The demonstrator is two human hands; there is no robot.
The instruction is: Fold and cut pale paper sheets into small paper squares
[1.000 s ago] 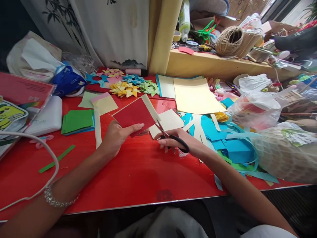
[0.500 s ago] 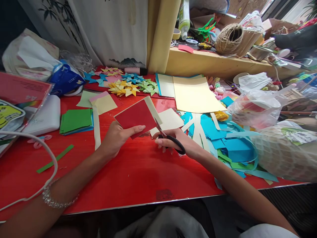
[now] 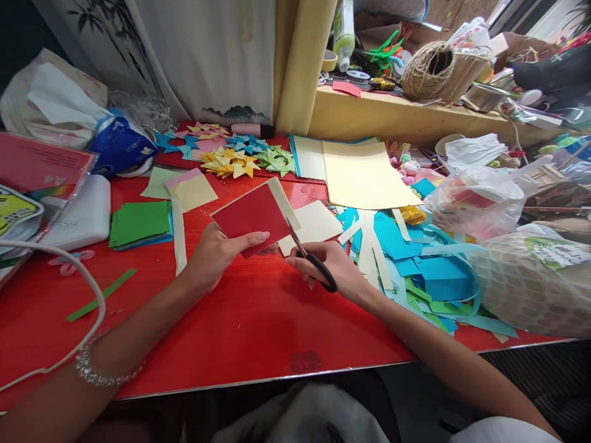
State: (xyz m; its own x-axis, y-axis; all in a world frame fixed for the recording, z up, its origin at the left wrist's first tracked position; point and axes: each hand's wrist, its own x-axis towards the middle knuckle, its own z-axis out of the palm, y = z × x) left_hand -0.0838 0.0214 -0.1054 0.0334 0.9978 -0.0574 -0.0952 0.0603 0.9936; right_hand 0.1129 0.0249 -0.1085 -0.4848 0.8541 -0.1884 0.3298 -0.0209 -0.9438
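Observation:
My left hand pinches a stack of square paper, dark red on top with a cream sheet showing along its right edge, held just above the red table. My right hand grips black-handled scissors. Their blades point up-left and meet the stack's right edge. Both hands are closed.
A green paper stack lies left, cream sheets behind, blue scraps right. Folded paper stars sit at the back. Plastic bags crowd the right; a white cable and tissue pack are left. A twine ball rests on the shelf.
My right hand and the scissors have slid left and up along the stack's right edge. The left hand keeps its hold and has barely moved.

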